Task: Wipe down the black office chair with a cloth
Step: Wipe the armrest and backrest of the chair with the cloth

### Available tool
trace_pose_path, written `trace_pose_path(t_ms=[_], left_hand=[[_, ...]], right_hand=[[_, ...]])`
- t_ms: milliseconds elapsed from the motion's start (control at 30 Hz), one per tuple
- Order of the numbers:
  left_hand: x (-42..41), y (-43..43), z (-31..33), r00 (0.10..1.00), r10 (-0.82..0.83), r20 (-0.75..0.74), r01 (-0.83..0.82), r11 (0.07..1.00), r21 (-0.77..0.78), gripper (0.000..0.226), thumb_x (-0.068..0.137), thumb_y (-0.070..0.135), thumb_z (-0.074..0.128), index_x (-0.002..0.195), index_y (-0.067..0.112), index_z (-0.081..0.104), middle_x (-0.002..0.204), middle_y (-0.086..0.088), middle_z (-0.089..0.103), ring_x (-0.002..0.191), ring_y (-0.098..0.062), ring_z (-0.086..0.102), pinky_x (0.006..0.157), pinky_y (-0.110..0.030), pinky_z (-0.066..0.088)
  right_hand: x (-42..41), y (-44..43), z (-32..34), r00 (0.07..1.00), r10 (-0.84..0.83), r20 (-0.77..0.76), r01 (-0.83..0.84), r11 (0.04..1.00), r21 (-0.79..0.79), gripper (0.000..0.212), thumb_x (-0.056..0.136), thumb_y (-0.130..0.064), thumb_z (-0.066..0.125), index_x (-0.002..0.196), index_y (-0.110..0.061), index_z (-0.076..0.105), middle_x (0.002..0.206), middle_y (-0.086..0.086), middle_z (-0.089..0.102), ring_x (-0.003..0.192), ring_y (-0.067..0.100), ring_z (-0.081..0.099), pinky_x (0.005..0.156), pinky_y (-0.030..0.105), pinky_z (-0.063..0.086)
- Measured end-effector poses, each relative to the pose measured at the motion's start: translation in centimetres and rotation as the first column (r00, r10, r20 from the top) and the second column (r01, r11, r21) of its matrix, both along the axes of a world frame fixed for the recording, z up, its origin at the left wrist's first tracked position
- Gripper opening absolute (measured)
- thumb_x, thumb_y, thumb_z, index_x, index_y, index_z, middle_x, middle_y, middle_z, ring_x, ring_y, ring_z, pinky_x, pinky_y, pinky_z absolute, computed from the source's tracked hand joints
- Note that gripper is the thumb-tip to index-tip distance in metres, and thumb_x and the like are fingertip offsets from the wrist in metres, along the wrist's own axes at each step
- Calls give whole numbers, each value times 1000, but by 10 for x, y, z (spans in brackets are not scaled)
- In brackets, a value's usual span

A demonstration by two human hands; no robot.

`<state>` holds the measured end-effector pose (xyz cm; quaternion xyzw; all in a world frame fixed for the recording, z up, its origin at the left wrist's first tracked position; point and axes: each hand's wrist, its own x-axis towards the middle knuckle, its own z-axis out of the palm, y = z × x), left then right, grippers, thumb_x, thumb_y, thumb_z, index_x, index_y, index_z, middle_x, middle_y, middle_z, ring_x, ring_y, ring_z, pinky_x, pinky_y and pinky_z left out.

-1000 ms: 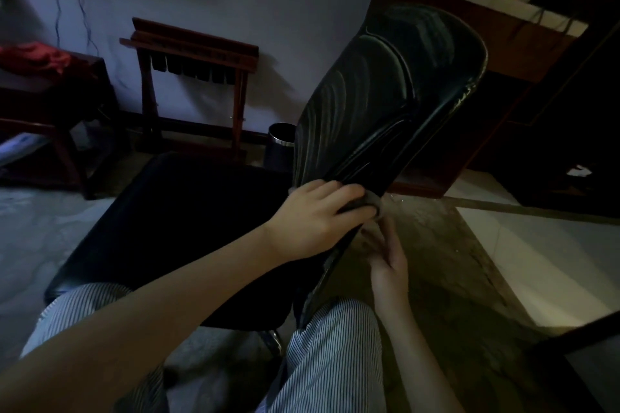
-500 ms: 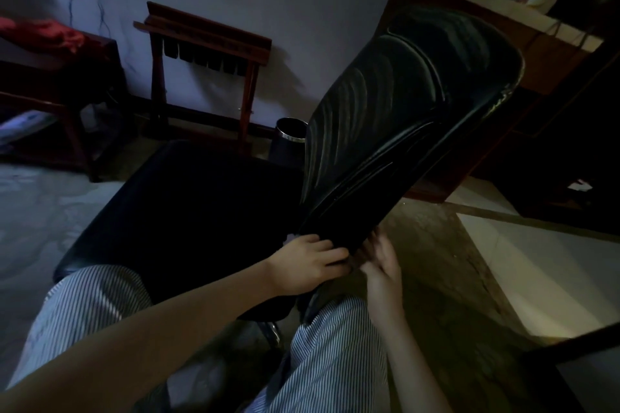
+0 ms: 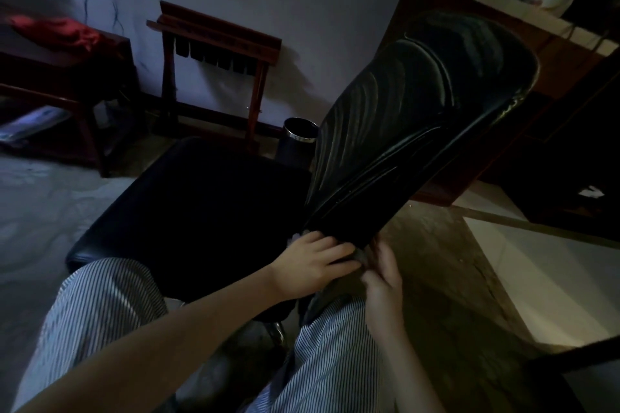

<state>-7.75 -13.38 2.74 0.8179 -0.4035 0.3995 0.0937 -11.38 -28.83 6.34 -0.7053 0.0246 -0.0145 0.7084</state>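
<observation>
Left grip (image 3: pixel 315 265) lies across the bottom edge of the black office chair (image 3: pixel 419 117) backrest, fingers (image 3: pixel 337 249) fairly straight and pressing down rather than clenched. A small grey scrap at their tips looks like the cloth (image 3: pixel 360 255), though most of it is hidden. Right grip (image 3: pixel 382 275) comes up just beside it at 3 o'clock, with its fingertips at the same edge. In this dim light I cannot tell whether it is grasping the edge or the cloth, or only steadying.

The backrest leans away toward 1 o'clock from the hands, and its ribbed face carries a faint sheen. The seat (image 3: pixel 201 204) spreads out at 10 o'clock, with a dark waste bin (image 3: pixel 298 137) beyond it at 12 o'clock.

I judge the wiping to be partway through. The work now sits at the lowest strip of the backrest, which suggests the upper face may already be covered, but no clear wiped-versus-dusty boundary shows. The seat, its front rim and the base near the striped trousers (image 3: pixel 100 312) probably remain.
</observation>
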Motion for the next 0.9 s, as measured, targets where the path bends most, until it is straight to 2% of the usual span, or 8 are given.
trace_pose_path(t_ms=[167,300,400,467,567,633,767,900], left_hand=[[-19,9,-34,990,55,-134,-61,997,-43,24,90,21,50,114,23,51,115,0,45,89,-16,53,72,-28,46],[-43,15,-41,948,40,-316,-165,911,-378,21,95,24,47,113,19,55,111,-2,45,89,-13,54,73,-21,46],[-70,7,-38,814,-65,-577,-473,503,-724,22,93,26,53,113,18,59,106,6,45,93,-5,52,77,-10,44],[-82,0,-33,710,-164,-684,-652,214,-728,21,92,19,55,113,22,57,104,6,46,96,-5,52,82,-12,45],[-97,-8,-28,653,-236,-720,-733,39,-679,24,92,14,54,115,23,53,104,8,47,96,7,50,82,-4,40],[-106,-12,-25,645,-268,-716,-749,-36,-662,24,92,15,54,115,23,54,106,12,47,97,10,48,82,-2,37],[-115,-21,-10,661,-362,-657,-735,-134,-665,24,92,17,55,113,29,53,108,14,48,94,16,48,82,-5,38],[-110,-31,8,713,-356,-604,-678,-132,-723,27,91,13,57,114,25,53,106,5,48,89,16,50,75,0,40]], right_hand=[[-8,8,2,1000,27,15,-27,1000,9,63,87,16,39,118,-38,45,118,-16,57,110,-2,56,84,18,50],[-19,12,2,996,83,40,-79,993,-88,65,89,15,39,119,-42,42,117,-20,54,106,-8,57,89,15,47],[-30,18,3,985,159,61,-140,960,-243,70,91,11,40,118,-54,33,118,-31,42,111,-6,50,95,16,42],[-35,17,5,966,242,87,-196,910,-365,72,92,7,41,121,-57,25,124,-33,36,111,-12,45,89,5,39],[-38,10,5,925,362,110,-254,809,-530,69,93,1,46,124,-55,21,133,-24,35,107,-9,53,87,6,44],[-37,5,5,888,372,271,-93,723,-685,62,92,-7,50,133,-48,29,135,-20,38,100,-4,59,84,19,52],[-24,-3,2,574,559,599,410,437,-800,45,88,-16,46,132,-22,45,124,-1,59,115,15,53,100,33,42],[-11,0,25,242,825,510,685,227,-692,38,97,-19,38,134,-22,43,134,2,42,129,20,36,112,35,19]])
